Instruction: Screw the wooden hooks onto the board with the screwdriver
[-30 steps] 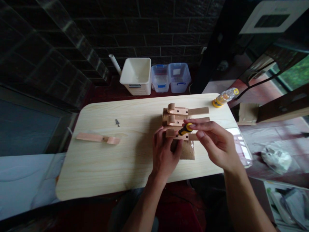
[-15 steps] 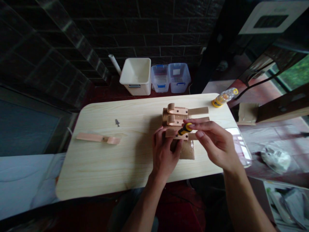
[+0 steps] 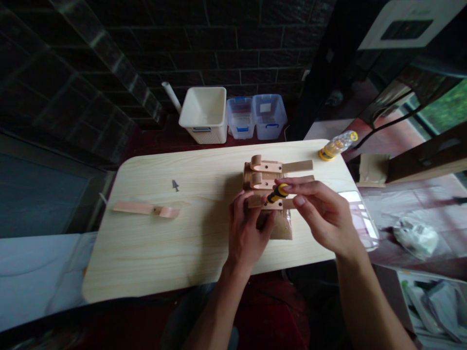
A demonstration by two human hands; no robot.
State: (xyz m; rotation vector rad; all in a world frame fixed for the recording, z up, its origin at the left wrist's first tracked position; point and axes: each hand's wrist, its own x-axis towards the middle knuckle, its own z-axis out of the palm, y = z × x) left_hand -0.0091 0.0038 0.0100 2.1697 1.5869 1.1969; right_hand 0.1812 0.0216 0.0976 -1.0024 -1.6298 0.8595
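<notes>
My right hand (image 3: 324, 214) pinches the handle of a yellow and black screwdriver (image 3: 278, 193), tilted down to the left over the nearest wooden hook piece (image 3: 272, 204). My left hand (image 3: 248, 233) grips the left end of that piece, against a brown tape-wrapped block (image 3: 282, 228) under it. Two more hook pieces lie across the block behind; the farthest (image 3: 268, 166) shows two dark screw holes. The screwdriver's tip is hidden near the left fingers. A separate wooden hook piece (image 3: 146, 209) lies at the table's left, with a few screws (image 3: 175, 185) behind it.
The light wooden table (image 3: 153, 257) has a clear bottle with yellow ends (image 3: 337, 145) at its back right corner and a white, glossy flat object (image 3: 359, 218) at its right edge. A cream bin (image 3: 204, 114) and two clear boxes (image 3: 271, 116) stand beyond the back edge.
The whole view has shifted slightly. Both hands stay at the nearest hook piece, and the right fingers have turned a little on the screwdriver handle.
</notes>
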